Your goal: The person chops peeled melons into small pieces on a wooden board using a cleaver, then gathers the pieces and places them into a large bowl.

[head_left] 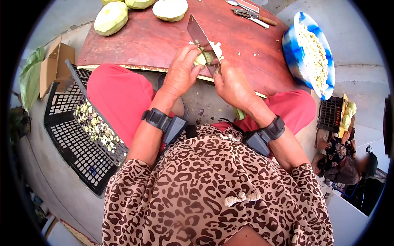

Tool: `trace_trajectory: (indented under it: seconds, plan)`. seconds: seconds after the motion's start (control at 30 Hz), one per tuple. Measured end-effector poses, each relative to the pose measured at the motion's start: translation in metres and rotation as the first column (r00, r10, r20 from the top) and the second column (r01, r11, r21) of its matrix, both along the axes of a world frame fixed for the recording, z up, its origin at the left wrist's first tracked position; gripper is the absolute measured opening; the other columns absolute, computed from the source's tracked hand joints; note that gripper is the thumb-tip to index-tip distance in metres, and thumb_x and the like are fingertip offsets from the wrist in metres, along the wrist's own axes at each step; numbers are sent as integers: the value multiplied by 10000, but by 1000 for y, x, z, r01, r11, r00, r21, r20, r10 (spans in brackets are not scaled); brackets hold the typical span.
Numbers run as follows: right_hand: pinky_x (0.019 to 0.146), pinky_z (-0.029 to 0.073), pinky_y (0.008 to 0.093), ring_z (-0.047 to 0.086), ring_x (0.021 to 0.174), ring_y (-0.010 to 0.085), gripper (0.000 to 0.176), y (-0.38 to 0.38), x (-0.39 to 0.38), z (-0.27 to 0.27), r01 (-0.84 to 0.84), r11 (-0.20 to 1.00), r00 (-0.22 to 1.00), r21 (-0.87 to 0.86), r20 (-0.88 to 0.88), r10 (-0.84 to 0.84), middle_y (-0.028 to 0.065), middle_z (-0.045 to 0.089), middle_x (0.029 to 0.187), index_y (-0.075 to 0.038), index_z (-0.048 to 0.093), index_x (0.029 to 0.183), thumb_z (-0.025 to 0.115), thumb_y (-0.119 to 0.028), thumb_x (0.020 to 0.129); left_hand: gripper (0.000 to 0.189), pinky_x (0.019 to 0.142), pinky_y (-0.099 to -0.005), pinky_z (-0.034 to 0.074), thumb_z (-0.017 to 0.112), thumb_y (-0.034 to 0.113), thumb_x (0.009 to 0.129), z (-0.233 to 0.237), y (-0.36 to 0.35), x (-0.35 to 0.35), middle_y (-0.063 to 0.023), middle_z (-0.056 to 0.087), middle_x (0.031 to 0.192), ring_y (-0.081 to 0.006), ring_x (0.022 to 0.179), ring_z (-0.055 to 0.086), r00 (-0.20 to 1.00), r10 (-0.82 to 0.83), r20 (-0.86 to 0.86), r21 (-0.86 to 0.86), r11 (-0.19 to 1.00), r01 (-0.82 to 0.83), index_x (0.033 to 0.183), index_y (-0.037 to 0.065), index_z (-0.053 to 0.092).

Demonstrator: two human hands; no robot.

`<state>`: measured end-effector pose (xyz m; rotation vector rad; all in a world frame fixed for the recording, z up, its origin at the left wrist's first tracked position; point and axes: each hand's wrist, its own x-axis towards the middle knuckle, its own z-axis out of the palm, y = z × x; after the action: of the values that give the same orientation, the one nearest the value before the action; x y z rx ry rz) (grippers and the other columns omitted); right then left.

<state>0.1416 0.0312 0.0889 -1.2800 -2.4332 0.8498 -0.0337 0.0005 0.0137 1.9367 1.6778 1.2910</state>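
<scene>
My right hand (pixel 236 84) is wrapped round the handle of a broad-bladed kitchen knife (pixel 198 33), its blade slanting up and to the left. Beside the blade, my left hand (pixel 182 70) pinches a pale green-white piece of peeled fruit or vegetable (pixel 200 60) near the table's front edge. White cut bits (pixel 216 48) lie just behind the blade on the red wooden table (pixel 143 45). Farther back rest whole peeled pale-green fruits (pixel 111 19) and a cut one with its pale face up (pixel 170 9). The knife handle is mostly hidden in my fingers.
A blue-and-white basin (pixel 292 49) of chopped pale pieces stands at the table's right. Peelers and a wooden-handled tool (pixel 262 19) lie at the back right. A black crate (pixel 78 151) with scraps (pixel 96 127) is at left, near a cardboard box (pixel 61 61). Another person (pixel 340 160) sits far right.
</scene>
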Motion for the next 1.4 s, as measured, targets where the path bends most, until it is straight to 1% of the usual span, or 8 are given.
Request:
trace_trajectory:
  seconds: [0.2,0.3,0.5,0.6,0.8,1.1,1.3,1.4]
  plan:
    - [676,508,570,636,770,524,171,-6,2,7,21,1000,1000,-3,9,-21,356,617,747,111,527,925,555,-49,873,463,1016,-406,461,745,10,781,-1,-1,0,-178,556,1304,-365,1237,542,1000,2,27,34,999,-3,1207,6,565]
    - [647,487,558,628,749,522,189,-8,1,7,13,1000,999,-25,52,-11,345,621,755,87,516,1005,571,-53,891,464,1027,-415,446,743,16,774,0,0,1,-180,559,1295,-365,1229,535,999,37,-10,94,995,-35,1200,3,561]
    - [680,514,562,639,776,519,150,-6,1,9,-5,1000,999,17,43,4,343,627,766,93,529,916,552,-50,875,388,976,-416,456,744,31,757,1,-1,-5,-162,596,1205,-357,1119,556,990,59,-127,73,996,-50,1117,7,600]
    - [688,516,557,636,774,519,144,-6,-1,11,41,998,996,-40,82,-37,341,627,769,84,530,911,556,-52,871,363,961,-417,462,744,29,756,1,-1,-4,-153,606,1184,-360,1109,558,991,64,-117,59,997,-57,1094,10,612]
    - [689,511,563,642,786,515,150,-10,-1,10,3,1000,997,-3,77,-3,340,628,764,86,521,917,561,-50,868,387,955,-419,466,738,18,755,1,-2,-3,-152,607,1173,-359,1103,563,991,79,-105,59,996,-73,1118,20,601]
    - [626,502,566,629,713,525,170,-14,3,29,27,1000,1000,6,9,-27,350,611,723,114,522,932,571,-34,865,368,946,-421,472,722,6,757,1,-3,-3,-144,586,1184,-360,1106,567,992,85,-90,58,995,-80,1100,22,588]
    - [631,500,563,632,731,521,148,-16,5,21,-51,997,995,53,-80,55,348,610,725,115,520,920,551,-23,876,357,940,-427,471,719,19,762,1,-1,-2,-139,585,1179,-361,1106,565,992,94,-86,88,992,-86,1096,26,591]
    - [635,501,558,636,741,517,135,-18,3,24,-37,999,999,26,-37,38,346,610,728,113,524,906,540,-18,878,347,937,-429,466,718,27,766,2,-2,-2,-135,588,1175,-357,1099,567,991,89,-103,84,993,-81,1091,31,597]
